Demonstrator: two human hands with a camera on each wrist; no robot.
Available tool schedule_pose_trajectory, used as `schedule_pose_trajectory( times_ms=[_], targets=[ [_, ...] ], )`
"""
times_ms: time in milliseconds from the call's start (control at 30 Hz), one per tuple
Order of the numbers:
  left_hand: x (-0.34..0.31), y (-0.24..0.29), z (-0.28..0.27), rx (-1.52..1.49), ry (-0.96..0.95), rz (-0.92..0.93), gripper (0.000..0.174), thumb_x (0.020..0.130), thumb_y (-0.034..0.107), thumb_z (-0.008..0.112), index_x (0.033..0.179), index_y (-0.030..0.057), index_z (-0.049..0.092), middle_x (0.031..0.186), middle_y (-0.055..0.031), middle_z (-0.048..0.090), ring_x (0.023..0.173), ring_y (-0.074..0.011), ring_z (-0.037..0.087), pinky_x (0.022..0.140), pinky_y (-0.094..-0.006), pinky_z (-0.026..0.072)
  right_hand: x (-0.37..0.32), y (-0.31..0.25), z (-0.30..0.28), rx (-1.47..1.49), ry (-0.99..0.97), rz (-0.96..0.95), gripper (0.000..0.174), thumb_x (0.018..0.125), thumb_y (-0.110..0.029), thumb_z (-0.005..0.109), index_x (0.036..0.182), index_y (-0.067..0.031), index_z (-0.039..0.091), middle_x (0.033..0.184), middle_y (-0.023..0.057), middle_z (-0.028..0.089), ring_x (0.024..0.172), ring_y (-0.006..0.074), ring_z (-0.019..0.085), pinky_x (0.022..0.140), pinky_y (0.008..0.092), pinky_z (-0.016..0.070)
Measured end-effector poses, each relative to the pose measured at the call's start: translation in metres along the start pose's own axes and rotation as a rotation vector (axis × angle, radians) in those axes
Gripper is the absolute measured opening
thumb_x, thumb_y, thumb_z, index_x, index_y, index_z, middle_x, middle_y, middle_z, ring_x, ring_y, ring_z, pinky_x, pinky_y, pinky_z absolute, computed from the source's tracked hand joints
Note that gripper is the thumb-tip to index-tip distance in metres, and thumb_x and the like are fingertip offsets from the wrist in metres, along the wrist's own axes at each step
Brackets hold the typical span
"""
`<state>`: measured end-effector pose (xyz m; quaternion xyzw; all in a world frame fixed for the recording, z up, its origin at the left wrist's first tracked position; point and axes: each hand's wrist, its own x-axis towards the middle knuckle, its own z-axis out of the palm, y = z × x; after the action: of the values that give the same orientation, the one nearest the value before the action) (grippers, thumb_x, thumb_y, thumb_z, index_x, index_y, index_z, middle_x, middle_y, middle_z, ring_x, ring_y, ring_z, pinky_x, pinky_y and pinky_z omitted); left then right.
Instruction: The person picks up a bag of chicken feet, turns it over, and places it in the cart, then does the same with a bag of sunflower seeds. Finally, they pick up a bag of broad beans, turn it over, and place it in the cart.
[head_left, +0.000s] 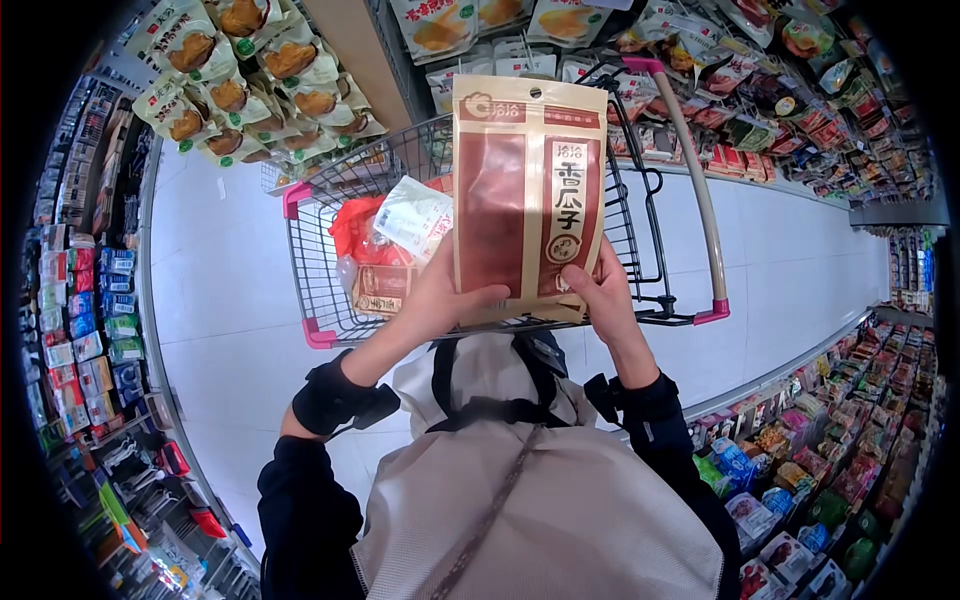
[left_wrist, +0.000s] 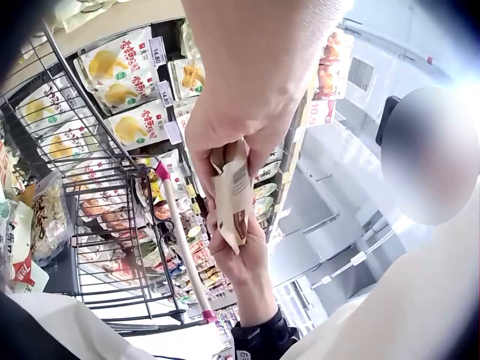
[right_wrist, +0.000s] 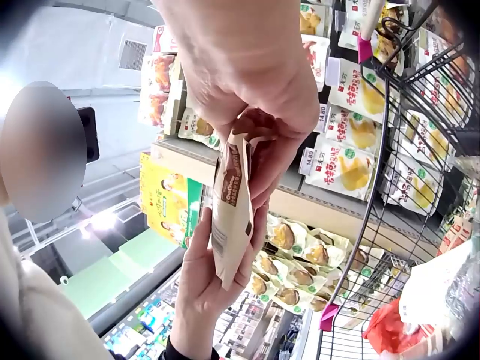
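Note:
A red and cream packet [head_left: 495, 200] with printed characters is held upright between both hands, front facing up to the head view. My left hand [head_left: 435, 300] grips its lower left side, thumb across the front. At the lower right edge, my right hand [head_left: 603, 295] pinches it, thumb on the front and fingers behind. In the left wrist view the packet [left_wrist: 235, 196] shows edge-on between the left hand [left_wrist: 236, 127] and the right hand [left_wrist: 241, 259]. The right wrist view shows the packet's narrow side [right_wrist: 232, 210] too, below the right hand [right_wrist: 255, 97].
Just beyond the hands stands a wire shopping cart [head_left: 320, 320] with pink corners, holding a red bag [head_left: 352, 228], a white packet [head_left: 412, 215] and another red and cream packet [head_left: 383, 285]. Shelves of packaged food [head_left: 790, 480] line both sides of the tiled floor [head_left: 230, 290].

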<state>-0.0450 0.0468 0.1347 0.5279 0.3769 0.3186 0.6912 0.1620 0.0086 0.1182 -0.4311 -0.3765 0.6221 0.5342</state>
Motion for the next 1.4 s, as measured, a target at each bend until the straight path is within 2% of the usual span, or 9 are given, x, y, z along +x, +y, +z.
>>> schedule_pose_trajectory(
  times_ms=[200, 300, 400, 700, 800, 900, 1200, 1333, 1400],
  targets=[
    [0.003, -0.017, -0.003, 0.105, 0.013, 0.035, 0.064, 0.069, 0.004, 0.067, 0.123, 0.0005, 0.031, 0.115, -0.0125, 0.045, 0.107, -0.0204, 0.046, 0.09, -0.0315, 0.0384, -0.003, 0.004, -0.003, -0.051, -0.035, -0.061, 0.049, 0.08, -0.011, 0.059, 0.12, -0.0004, 0.032, 0.11, 0.0081, 0.05, 0.099, 0.0131, 0.05, 0.083, 0.0263, 0.0415],
    [0.005, -0.022, -0.003, 0.229, 0.045, 0.031, 0.06, 0.069, 0.005, 0.069, 0.119, 0.0006, 0.035, 0.112, -0.0069, 0.049, 0.102, -0.0142, 0.049, 0.087, -0.0287, 0.0406, -0.005, 0.006, -0.006, -0.068, -0.037, -0.038, 0.05, 0.08, -0.011, 0.059, 0.12, -0.0005, 0.031, 0.111, 0.0082, 0.049, 0.1, 0.0133, 0.05, 0.084, 0.0264, 0.0412],
    [0.005, -0.025, -0.002, 0.173, 0.031, 0.04, 0.063, 0.069, 0.004, 0.067, 0.122, 0.0, 0.033, 0.115, -0.0134, 0.044, 0.107, -0.0216, 0.046, 0.09, -0.0318, 0.038, -0.007, 0.005, -0.006, -0.049, -0.032, -0.034, 0.047, 0.081, -0.011, 0.058, 0.119, -0.0007, 0.032, 0.11, 0.008, 0.05, 0.1, 0.0131, 0.05, 0.084, 0.026, 0.0412],
    [0.013, -0.033, -0.001, 0.101, 0.006, 0.113, 0.06, 0.072, 0.003, 0.063, 0.123, 0.0003, 0.031, 0.115, -0.0113, 0.046, 0.106, -0.02, 0.046, 0.09, -0.031, 0.0376, -0.004, -0.003, 0.014, -0.22, 0.007, -0.211, 0.078, 0.078, -0.015, 0.062, 0.134, -0.0045, 0.009, 0.125, 0.0087, 0.035, 0.114, 0.0152, 0.038, 0.09, 0.0287, 0.0363],
    [0.014, -0.027, 0.001, 0.036, -0.049, 0.091, 0.06, 0.073, 0.001, 0.06, 0.124, 0.0005, 0.028, 0.116, -0.011, 0.045, 0.106, -0.0193, 0.047, 0.09, -0.0308, 0.0376, -0.002, -0.004, 0.014, -0.19, 0.0, -0.186, 0.074, 0.079, -0.01, 0.058, 0.134, -0.0035, 0.009, 0.124, 0.0083, 0.036, 0.113, 0.0147, 0.038, 0.092, 0.0281, 0.0342],
    [0.016, -0.026, -0.003, 0.089, -0.145, 0.1, 0.071, 0.078, 0.001, 0.058, 0.132, 0.0028, 0.012, 0.122, -0.0094, 0.04, 0.111, -0.0156, 0.042, 0.092, -0.0289, 0.0364, -0.002, 0.004, 0.005, -0.203, -0.039, -0.101, 0.068, 0.08, -0.008, 0.055, 0.133, -0.0021, 0.013, 0.123, 0.0074, 0.037, 0.112, 0.0136, 0.038, 0.092, 0.0273, 0.0331],
    [0.018, -0.011, 0.002, -0.071, -0.135, 0.101, 0.067, 0.075, -0.012, 0.048, 0.131, 0.0068, 0.016, 0.12, -0.0108, 0.042, 0.11, -0.0195, 0.045, 0.09, -0.0329, 0.0394, -0.001, 0.017, 0.003, -0.199, -0.045, -0.079, 0.06, 0.082, -0.007, 0.052, 0.131, 0.0001, 0.018, 0.123, 0.0075, 0.038, 0.111, 0.0125, 0.039, 0.092, 0.0272, 0.0333],
    [0.017, -0.036, -0.008, -0.24, -0.041, -0.103, 0.063, 0.076, -0.004, 0.058, 0.128, 0.0033, 0.023, 0.116, -0.0064, 0.047, 0.106, -0.012, 0.046, 0.089, -0.0275, 0.0389, 0.013, 0.018, -0.007, -0.47, -0.113, -0.003, 0.06, 0.082, -0.007, 0.052, 0.132, -0.0014, 0.021, 0.128, 0.0125, 0.034, 0.113, 0.0152, 0.038, 0.093, 0.0268, 0.0321],
    [0.017, -0.06, -0.016, -0.327, 0.086, -0.149, 0.057, 0.075, -0.005, 0.057, 0.125, 0.003, 0.031, 0.111, -0.0059, 0.052, 0.102, -0.0122, 0.05, 0.087, -0.0274, 0.0406, 0.016, 0.034, -0.023, -0.332, -0.042, 0.123, 0.058, 0.084, -0.008, 0.051, 0.133, -0.0017, 0.021, 0.13, 0.0131, 0.033, 0.108, 0.0156, 0.044, 0.09, 0.0265, 0.0344]
  ],
)
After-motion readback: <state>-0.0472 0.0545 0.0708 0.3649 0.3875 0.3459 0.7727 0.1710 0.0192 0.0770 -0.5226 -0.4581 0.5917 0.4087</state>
